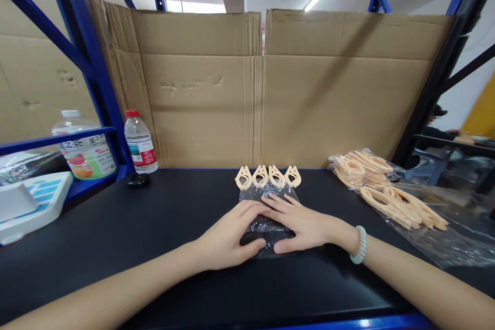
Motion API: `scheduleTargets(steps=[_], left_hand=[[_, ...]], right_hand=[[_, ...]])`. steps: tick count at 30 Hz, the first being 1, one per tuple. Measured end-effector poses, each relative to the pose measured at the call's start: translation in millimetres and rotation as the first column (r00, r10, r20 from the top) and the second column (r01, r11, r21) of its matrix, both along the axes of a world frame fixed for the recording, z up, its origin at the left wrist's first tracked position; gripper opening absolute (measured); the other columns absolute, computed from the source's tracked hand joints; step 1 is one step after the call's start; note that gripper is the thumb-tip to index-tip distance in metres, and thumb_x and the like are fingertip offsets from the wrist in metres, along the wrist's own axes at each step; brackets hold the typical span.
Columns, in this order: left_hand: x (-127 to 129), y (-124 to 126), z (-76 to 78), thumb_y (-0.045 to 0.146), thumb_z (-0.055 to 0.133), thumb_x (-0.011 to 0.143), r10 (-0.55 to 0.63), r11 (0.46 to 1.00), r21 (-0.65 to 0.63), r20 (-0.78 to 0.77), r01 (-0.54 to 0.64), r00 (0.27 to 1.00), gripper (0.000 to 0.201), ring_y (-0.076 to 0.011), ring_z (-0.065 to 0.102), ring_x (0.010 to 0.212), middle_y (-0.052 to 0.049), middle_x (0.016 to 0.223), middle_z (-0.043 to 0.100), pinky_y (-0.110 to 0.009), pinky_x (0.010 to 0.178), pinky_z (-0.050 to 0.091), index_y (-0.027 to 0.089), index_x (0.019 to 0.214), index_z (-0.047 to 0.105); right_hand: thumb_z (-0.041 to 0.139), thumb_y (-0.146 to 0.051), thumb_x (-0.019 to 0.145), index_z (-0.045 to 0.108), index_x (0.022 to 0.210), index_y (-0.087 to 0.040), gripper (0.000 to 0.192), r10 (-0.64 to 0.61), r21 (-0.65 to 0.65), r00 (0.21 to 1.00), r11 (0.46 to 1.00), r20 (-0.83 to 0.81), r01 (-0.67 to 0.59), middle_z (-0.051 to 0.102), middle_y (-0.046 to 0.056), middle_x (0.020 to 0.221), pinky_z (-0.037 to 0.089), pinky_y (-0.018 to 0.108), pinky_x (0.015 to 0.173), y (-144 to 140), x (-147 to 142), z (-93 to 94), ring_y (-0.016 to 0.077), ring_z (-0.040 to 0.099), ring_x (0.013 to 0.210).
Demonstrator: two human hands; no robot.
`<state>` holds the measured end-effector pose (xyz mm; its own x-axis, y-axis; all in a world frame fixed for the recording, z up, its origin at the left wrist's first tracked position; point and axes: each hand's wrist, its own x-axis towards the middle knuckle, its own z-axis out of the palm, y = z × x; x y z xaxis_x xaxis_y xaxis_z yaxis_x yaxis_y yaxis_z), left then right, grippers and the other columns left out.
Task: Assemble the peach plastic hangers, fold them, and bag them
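My left hand (228, 240) lies palm down on a clear plastic bag (265, 225), its fingers reaching towards the right and meeting the other hand. From the other side, my right hand (303, 226) rests flat on the same bag with fingers spread. The fingertips of the two hands touch or overlap near the bag's middle. Just beyond the fingers stand out several beige plastic clip-like pieces (260, 177) in a row, each with a round hole and a notched top. They sit at the bag's far end; whether they are inside it I cannot tell. Neither hand grips anything visible.
Several beige looped plastic pieces (402, 209) and bagged ones (356, 167) lie at the right on clear film (456, 232). A red-capped bottle (141, 144) and a black round object (138, 180) stand back left. Cardboard (201, 98) walls the black table's (185, 299) rear. A person (441, 126) is far right.
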<state>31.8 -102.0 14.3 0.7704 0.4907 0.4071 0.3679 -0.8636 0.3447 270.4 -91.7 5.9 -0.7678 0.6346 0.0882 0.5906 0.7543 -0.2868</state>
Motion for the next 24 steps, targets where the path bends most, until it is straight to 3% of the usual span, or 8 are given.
scheduleTargets(steps=[3, 6, 9, 12, 18, 24], left_hand=[[-3, -3, -3.4, 0.020, 0.058, 0.083, -0.015, 1.000, 0.003, -0.063, 0.015, 0.998, 0.060, -0.0252, 0.040, 0.130, -0.012, 0.141, 0.043, -0.044, 0.107, 0.037, 0.022, 0.138, 0.034], [-5, -3, -4.3, 0.022, 0.055, 0.087, -0.027, 1.000, 0.009, -0.100, 0.029, 0.995, 0.057, -0.0251, 0.042, 0.130, -0.012, 0.140, 0.045, -0.044, 0.106, 0.039, 0.022, 0.139, 0.034], [-5, -3, -3.3, 0.023, 0.053, 0.088, -0.045, 0.999, 0.021, -0.106, 0.047, 0.993, 0.052, -0.0241, 0.043, 0.128, -0.011, 0.137, 0.048, -0.043, 0.106, 0.039, 0.022, 0.137, 0.036], [-4, -3, -1.8, 0.023, 0.051, 0.089, -0.048, 0.998, 0.030, -0.105, 0.051, 0.993, 0.048, -0.0229, 0.043, 0.128, -0.010, 0.135, 0.050, -0.042, 0.106, 0.039, 0.022, 0.135, 0.039], [-1, -4, -0.3, 0.022, 0.051, 0.089, -0.057, 0.997, 0.035, -0.130, 0.062, 0.990, 0.046, -0.0224, 0.043, 0.127, -0.010, 0.134, 0.050, -0.043, 0.107, 0.037, 0.022, 0.133, 0.041], [0, -7, 3.5, 0.019, 0.048, 0.090, -0.101, 0.992, 0.067, -0.121, 0.110, 0.988, 0.038, -0.0215, 0.046, 0.124, -0.010, 0.131, 0.053, -0.041, 0.105, 0.039, 0.022, 0.127, 0.046]], right_hand=[[0.048, -0.049, 0.090, 0.025, 0.147, -0.025, 0.066, -0.016, -0.002, 0.993, 1.000, -0.113, 0.016, 0.023, 0.008, 0.154, 0.019, 0.048, 0.114, 12, 10, 2.6, 0.0248, 0.017, 0.142], [0.040, -0.028, 0.094, 0.033, 0.144, -0.024, 0.050, -0.130, 0.182, 0.959, 0.967, -0.252, 0.179, 0.036, 0.008, 0.149, 0.026, 0.047, 0.113, 37, 35, 0.1, 0.0217, 0.030, 0.138], [0.037, -0.001, 0.080, 0.038, 0.142, -0.023, 0.065, -0.321, 0.352, 0.938, 0.869, -0.131, 0.347, 0.034, 0.009, 0.149, 0.027, 0.053, 0.110, 65, 65, -9.9, 0.0257, 0.024, 0.140], [0.035, 0.010, 0.062, 0.033, 0.143, -0.030, 0.090, -0.473, 0.343, 0.880, 0.835, 0.048, 0.430, 0.021, 0.007, 0.155, 0.033, 0.056, 0.105, 83, 84, -20.3, 0.0306, 0.016, 0.141], [0.031, 0.015, 0.060, 0.030, 0.142, -0.042, 0.100, -0.446, 0.346, 0.886, 0.857, 0.125, 0.383, 0.012, 0.001, 0.157, 0.031, 0.057, 0.105, 89, 85, -23.2, 0.0301, 0.011, 0.142], [0.031, 0.012, 0.071, 0.050, 0.132, -0.027, 0.075, -0.357, 0.311, 0.934, 0.890, 0.018, 0.334, 0.022, 0.005, 0.155, 0.030, 0.050, 0.109, 94, 86, -22.3, 0.0233, 0.011, 0.143]])
